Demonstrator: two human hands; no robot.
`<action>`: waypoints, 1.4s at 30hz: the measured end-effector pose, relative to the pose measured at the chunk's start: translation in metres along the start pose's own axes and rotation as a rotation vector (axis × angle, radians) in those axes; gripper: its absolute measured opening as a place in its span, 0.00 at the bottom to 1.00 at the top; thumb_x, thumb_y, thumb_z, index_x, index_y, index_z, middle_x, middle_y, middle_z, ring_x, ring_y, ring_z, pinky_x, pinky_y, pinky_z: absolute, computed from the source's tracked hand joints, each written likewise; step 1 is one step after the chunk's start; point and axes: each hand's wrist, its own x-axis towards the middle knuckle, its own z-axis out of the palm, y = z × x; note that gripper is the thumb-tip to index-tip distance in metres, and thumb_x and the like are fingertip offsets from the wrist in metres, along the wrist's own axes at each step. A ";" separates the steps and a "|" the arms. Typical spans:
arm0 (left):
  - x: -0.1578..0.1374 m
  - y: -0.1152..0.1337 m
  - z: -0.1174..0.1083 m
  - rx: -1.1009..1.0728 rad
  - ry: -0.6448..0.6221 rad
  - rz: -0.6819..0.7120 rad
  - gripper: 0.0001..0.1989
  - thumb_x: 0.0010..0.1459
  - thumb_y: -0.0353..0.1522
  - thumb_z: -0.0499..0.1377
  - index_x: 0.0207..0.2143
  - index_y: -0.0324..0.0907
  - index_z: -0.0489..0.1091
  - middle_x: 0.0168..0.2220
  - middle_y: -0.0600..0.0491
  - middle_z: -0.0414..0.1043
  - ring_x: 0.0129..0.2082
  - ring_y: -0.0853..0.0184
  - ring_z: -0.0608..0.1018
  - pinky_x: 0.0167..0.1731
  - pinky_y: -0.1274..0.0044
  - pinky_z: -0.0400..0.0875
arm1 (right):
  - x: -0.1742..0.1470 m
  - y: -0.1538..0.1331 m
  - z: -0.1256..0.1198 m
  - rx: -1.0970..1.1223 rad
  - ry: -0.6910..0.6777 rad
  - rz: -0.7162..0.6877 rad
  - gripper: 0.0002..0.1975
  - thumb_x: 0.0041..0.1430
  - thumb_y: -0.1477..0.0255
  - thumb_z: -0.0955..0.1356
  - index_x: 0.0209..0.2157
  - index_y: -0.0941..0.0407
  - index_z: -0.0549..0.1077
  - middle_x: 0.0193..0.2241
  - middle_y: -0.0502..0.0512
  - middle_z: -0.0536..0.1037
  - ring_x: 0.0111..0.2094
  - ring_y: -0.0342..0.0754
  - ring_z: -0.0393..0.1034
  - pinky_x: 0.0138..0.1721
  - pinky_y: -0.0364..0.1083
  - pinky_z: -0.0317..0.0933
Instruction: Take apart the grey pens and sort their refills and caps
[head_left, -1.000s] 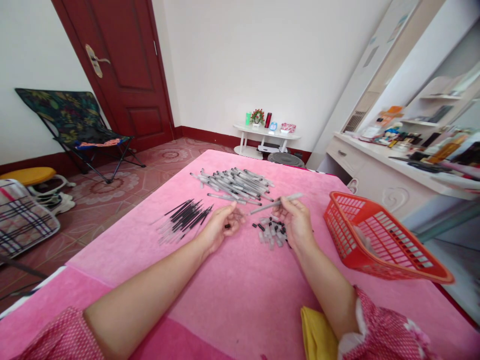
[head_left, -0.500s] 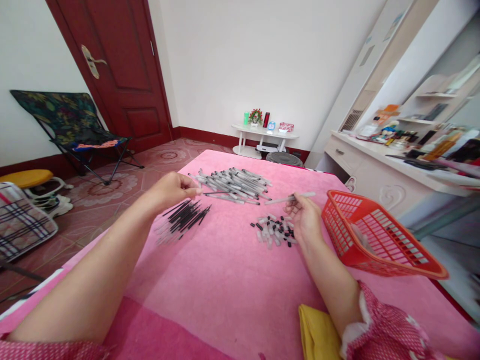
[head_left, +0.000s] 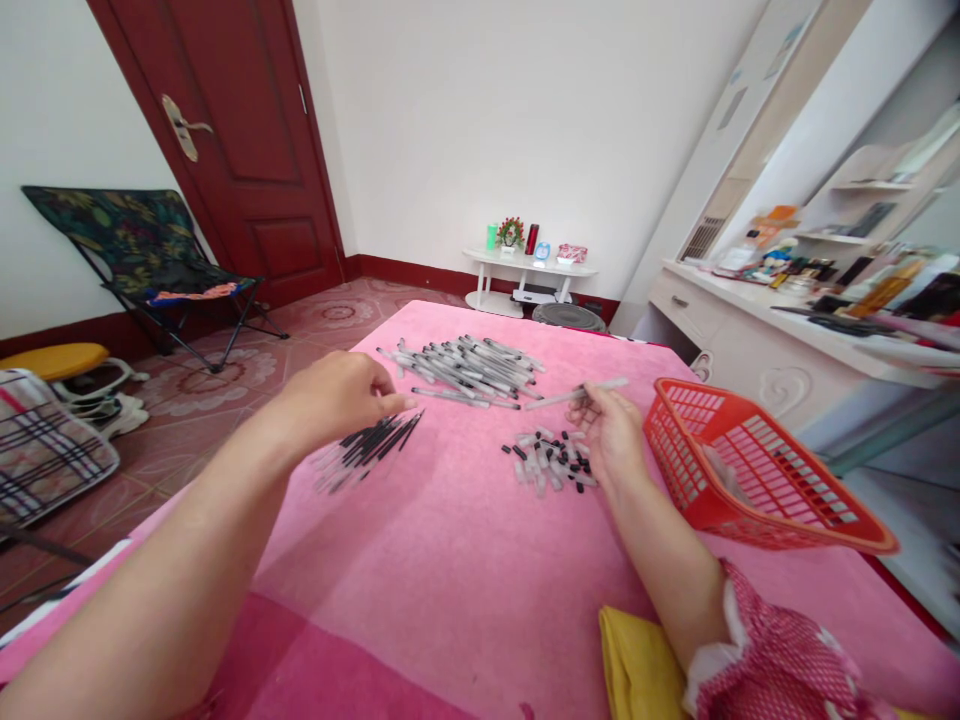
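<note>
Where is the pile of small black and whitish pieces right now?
In the head view, the pile lies right of centre on the pink cloth, just left of the right hand and nearer the camera than the heap of pens.

The pink cloth [head_left: 450, 570] looks matt and plush, the yellow cloth [head_left: 637, 665] at near right smoother. The pen barrels [head_left: 474, 372] are translucent, frosted-looking plastic; the basket [head_left: 712, 505] at right is smooth plastic (with a slight sheen), the far-left door handle [head_left: 181, 127] shiny metal.
</note>
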 end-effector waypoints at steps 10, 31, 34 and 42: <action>-0.004 0.068 0.118 -1.648 -0.380 -0.037 0.32 0.54 0.53 0.45 0.54 0.45 0.61 0.57 0.45 0.60 0.58 0.63 0.61 0.54 0.72 0.54 | -0.008 -0.003 0.006 -0.104 -0.094 -0.019 0.09 0.45 0.67 0.70 0.24 0.60 0.72 0.17 0.50 0.72 0.17 0.38 0.63 0.20 0.38 0.60; -0.012 0.061 0.117 -0.610 0.119 0.394 0.09 0.54 0.27 0.52 0.34 0.41 0.71 0.30 0.50 0.72 0.30 0.66 0.71 0.33 0.78 0.61 | -0.043 0.004 0.032 -0.430 -0.592 0.053 0.13 0.47 0.62 0.69 0.25 0.58 0.68 0.17 0.48 0.71 0.14 0.39 0.62 0.15 0.37 0.57; -0.015 0.061 0.116 -0.531 0.149 0.367 0.05 0.53 0.30 0.54 0.28 0.41 0.69 0.26 0.51 0.70 0.28 0.66 0.69 0.30 0.78 0.58 | -0.047 0.004 0.034 -0.478 -0.619 0.046 0.12 0.47 0.62 0.68 0.26 0.58 0.68 0.17 0.48 0.72 0.14 0.38 0.61 0.14 0.37 0.55; -0.014 0.057 0.118 -0.436 0.088 0.377 0.11 0.56 0.33 0.51 0.22 0.41 0.65 0.20 0.55 0.63 0.22 0.69 0.65 0.25 0.78 0.51 | -0.047 0.008 0.032 -0.656 -0.640 -0.171 0.04 0.48 0.72 0.67 0.22 0.57 0.71 0.17 0.47 0.71 0.17 0.39 0.62 0.18 0.38 0.54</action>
